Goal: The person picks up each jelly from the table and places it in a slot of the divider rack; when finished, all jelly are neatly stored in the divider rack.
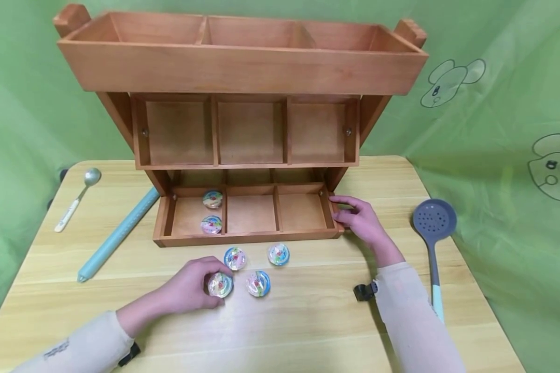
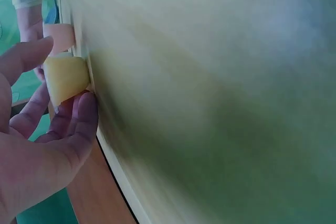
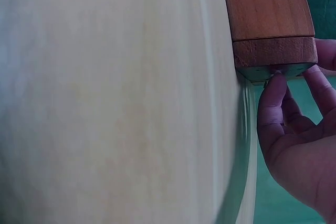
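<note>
In the head view, my left hand [image 1: 193,285] curves its fingers and thumb round a jelly cup [image 1: 220,285] with a clear, printed lid. The left wrist view shows this cup's yellow side [image 2: 68,80] between thumb and fingers. Close by on the table are three more jelly cups, one blue-and-pink [image 1: 235,258], one blue [image 1: 278,254] and one pink-and-blue [image 1: 259,283]. My right hand [image 1: 364,223] grips the right end of the wooden rack's lowest tray [image 1: 247,239]. In the right wrist view, its thumb touches the tray's end [image 3: 275,51].
Two jelly cups [image 1: 211,225] sit in the lowest tray's left compartment. Above rise a middle tray [image 1: 247,167] and a top tray [image 1: 242,70]. A spoon [image 1: 77,199] and a blue stick [image 1: 119,235] lie left; a grey skimmer [image 1: 434,220] lies right.
</note>
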### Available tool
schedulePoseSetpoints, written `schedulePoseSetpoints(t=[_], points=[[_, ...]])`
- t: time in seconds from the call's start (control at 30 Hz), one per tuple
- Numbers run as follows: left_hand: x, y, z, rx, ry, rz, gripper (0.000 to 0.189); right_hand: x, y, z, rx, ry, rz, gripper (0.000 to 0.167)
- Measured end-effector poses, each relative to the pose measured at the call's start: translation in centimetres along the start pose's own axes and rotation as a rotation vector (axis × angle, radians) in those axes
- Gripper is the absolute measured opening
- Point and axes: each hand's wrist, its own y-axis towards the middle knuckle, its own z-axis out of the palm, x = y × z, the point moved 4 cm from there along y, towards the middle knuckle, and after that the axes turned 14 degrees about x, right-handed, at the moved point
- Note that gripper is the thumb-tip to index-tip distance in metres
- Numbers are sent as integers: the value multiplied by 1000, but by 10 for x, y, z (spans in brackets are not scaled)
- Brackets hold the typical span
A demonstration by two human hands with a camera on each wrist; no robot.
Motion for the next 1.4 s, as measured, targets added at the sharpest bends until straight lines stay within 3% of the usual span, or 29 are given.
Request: schedulePoseSetpoints(t=[0.23, 0.43, 0.73, 0.9, 1.13, 1.3, 1.4], points=[[-2, 3, -2, 9, 1, 8, 50, 0, 0, 0, 11, 17, 9, 46], [-17, 7, -14, 10, 3, 69, 50, 20, -6, 5, 15, 3, 14, 45], [-33, 26, -33, -89, -23, 125, 50, 27, -10, 8, 22, 1, 0, 46], [-36, 46, -47, -171, -86, 119, 50, 27, -11, 8, 27, 2, -3, 45], [-24, 84, -59, -259, -129, 41, 53, 26, -12, 4, 21, -11, 19, 45], [-15, 120, -69, -338, -70, -10, 52, 7, -2, -2, 19, -10, 13, 46], [-11, 138, -74, -367, -24, -81, 51, -3, 3, -3, 11, -18, 4, 46]])
